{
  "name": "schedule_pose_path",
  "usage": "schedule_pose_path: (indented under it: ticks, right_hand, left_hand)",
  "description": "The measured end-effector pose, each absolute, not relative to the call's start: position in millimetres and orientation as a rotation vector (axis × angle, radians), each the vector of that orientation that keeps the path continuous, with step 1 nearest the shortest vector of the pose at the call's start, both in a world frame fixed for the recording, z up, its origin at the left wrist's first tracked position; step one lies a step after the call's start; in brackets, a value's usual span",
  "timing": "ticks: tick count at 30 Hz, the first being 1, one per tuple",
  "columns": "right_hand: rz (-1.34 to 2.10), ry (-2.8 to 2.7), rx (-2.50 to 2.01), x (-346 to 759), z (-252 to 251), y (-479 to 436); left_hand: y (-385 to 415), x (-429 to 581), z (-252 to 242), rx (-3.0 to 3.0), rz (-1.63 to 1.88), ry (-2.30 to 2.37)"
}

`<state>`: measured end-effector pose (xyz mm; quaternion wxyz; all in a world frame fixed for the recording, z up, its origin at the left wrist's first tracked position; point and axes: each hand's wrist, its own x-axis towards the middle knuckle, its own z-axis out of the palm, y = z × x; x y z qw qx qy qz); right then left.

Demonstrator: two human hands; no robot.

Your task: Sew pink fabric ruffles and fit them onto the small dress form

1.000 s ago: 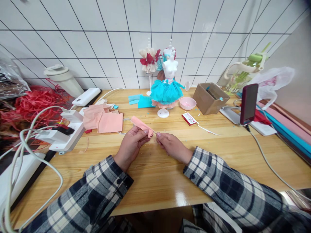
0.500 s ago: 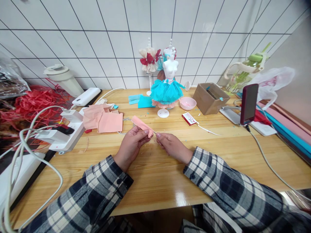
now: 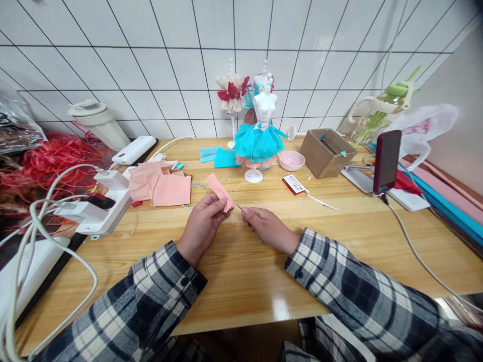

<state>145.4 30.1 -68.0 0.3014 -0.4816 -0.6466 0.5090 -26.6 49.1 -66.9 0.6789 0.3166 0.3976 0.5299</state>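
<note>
My left hand (image 3: 202, 221) pinches a peach crepe paper strip (image 3: 217, 189) between thumb and fingers. The strip slants up and to the left, and its lower end has a jagged edge. Across a small gap, my right hand (image 3: 267, 226) is closed on a thin pointed metal tool (image 3: 239, 206). Only its tip shows, aimed at the jagged end; the rest is inside my fingers, so its kind cannot be told. Beyond my hands stands a white mini dress form (image 3: 264, 105) in a turquoise ruffled skirt (image 3: 259, 143) with a peach layer beneath.
Peach paper sheets (image 3: 171, 190) lie to the left near a power strip (image 3: 107, 213) with cables. Behind are turquoise paper pieces (image 3: 225, 158), a pink bowl (image 3: 292, 161), a cardboard box (image 3: 325, 158) and a red-white packet (image 3: 293, 184). A phone (image 3: 387, 161) stands at right.
My left hand has drawn slightly left and turned the strip more upright. The metal tip and the strip's jagged end are now apart. My right hand has hardly moved.
</note>
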Motion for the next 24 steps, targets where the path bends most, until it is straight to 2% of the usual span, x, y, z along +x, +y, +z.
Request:
schedule_pose_path:
  ticks: [24]
  right_hand:
    - [1.389, -1.771, -1.196, 146.8, -72.6, 32.4]
  left_hand:
    - [47.9, -25.9, -66.3, 0.751, 1.153, 0.912]
